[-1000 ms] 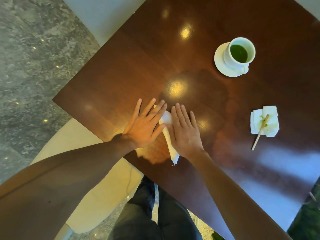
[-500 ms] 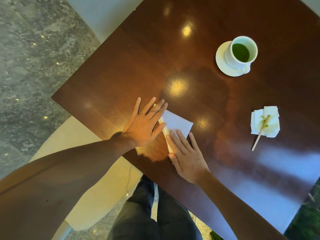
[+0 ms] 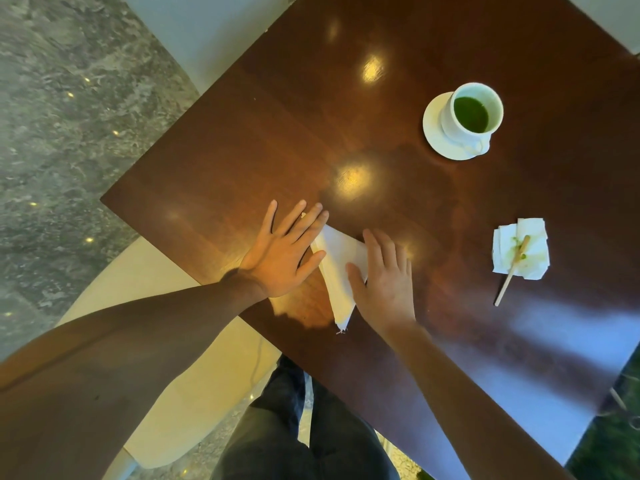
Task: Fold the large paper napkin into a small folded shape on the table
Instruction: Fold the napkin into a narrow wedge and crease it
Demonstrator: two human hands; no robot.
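A white paper napkin point(image 3: 341, 268), folded into a narrow pointed shape, lies on the dark wooden table point(image 3: 242, 150) near its front edge. My left hand point(image 3: 287, 254) rests flat with fingers spread on the napkin's left side. On the right side my right hand point(image 3: 384, 278) presses flat, its fingers covering that part of the paper. The napkin's lower tip sticks out toward me between the two hands. Neither hand grips the paper.
A white cup of green drink on a saucer point(image 3: 464, 121) stands at the back right. At the right lies a stained crumpled napkin point(image 3: 521, 249) with a wooden stick point(image 3: 512, 271) across it. Below the table edge are a cream chair seat point(image 3: 166, 393) and my legs.
My right hand slid toward me off the napkin, then back up and right, now flat on its right side. More of the white fold shows between the hands. My left hand stayed put.
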